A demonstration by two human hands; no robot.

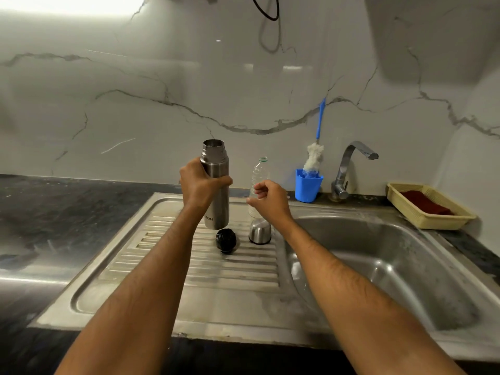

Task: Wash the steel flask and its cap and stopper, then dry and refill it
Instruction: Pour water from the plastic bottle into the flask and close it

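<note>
Flask (216, 185) in left grip (198, 185): brushed steel, dark lettering near base. Below it, stopper (226, 239) glossy black; cap (260, 231) under right grip (270, 198) steel with black rim. Behind right grip, bottle (260, 173) clear with green neck ring. Further right: blue cup (308, 186), brush (313, 158) white with blue handle, basket (430, 221) pale yellow holding dark red cloth (424, 203). Counter (67, 212) mottled black; wall (135, 104) white marble, grey veins.

Brushed steel flask (216, 190), glossy black plastic stopper (226, 240), ribbed steel drainboard (167, 255), clear plastic bottle (259, 174).
</note>
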